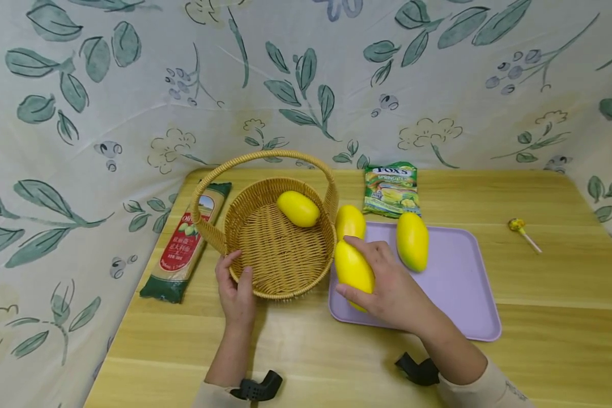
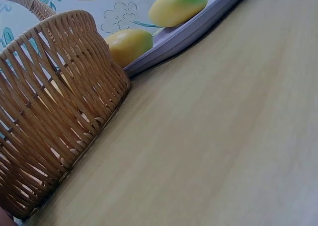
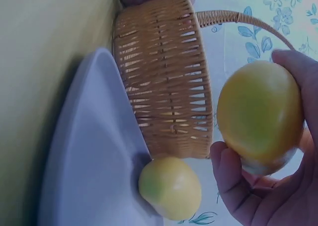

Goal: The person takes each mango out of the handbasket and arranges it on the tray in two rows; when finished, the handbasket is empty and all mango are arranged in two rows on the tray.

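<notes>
My right hand (image 1: 387, 283) grips a yellow mango (image 1: 353, 265) above the left side of a lilac tray (image 1: 459, 283). In the right wrist view, thumb and fingers wrap this mango (image 3: 261, 112), raised over the tray. Two more mangoes lie on the tray, one at its back left corner (image 1: 351, 220) beside the basket, the other mango (image 1: 412, 242) near its back edge. My left hand (image 1: 238, 297) holds the near-left rim of a round wicker basket (image 1: 280, 249) with a tall handle. One mango (image 1: 298, 208) rests inside, at the back right.
Left of the basket lies a pasta packet (image 1: 183, 243). A green candy bag (image 1: 391, 190) sits behind the tray, and a lollipop (image 1: 522, 233) lies to the right on the wooden table (image 1: 556, 294). Patterned cloth (image 1: 306, 85) hangs behind.
</notes>
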Available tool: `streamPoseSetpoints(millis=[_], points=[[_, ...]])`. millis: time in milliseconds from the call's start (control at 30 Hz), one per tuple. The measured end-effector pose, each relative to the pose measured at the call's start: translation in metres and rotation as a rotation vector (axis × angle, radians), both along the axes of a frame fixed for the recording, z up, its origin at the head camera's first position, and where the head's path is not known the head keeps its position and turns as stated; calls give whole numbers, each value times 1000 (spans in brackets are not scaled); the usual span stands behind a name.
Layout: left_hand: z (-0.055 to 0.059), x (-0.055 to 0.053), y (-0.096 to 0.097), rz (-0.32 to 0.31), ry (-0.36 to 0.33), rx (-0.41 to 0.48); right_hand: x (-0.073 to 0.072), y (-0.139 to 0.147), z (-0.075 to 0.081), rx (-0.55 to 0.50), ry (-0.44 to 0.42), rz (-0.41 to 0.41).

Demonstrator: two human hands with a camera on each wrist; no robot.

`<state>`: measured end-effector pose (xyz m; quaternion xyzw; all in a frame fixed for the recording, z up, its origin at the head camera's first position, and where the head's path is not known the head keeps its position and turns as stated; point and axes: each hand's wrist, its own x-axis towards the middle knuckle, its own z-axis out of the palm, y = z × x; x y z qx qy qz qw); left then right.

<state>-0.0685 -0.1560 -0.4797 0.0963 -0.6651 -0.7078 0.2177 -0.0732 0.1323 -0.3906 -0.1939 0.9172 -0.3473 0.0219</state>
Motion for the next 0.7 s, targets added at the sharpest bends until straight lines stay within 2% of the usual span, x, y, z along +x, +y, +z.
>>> streamPoseSetpoints(millis=[167, 367, 600, 700], points=[[1, 0, 0, -2, -3, 13, -6, 4, -4, -2, -47, -56], [1, 0, 1, 0, -12, 13, -9, 3, -9, -5, -87, -67], [0, 1, 0, 2, -24, 2, -12, 1, -11, 15, -192, -112], [1, 1, 0, 2, -21, 3, -13, 0, -12, 26, -207, -115]])
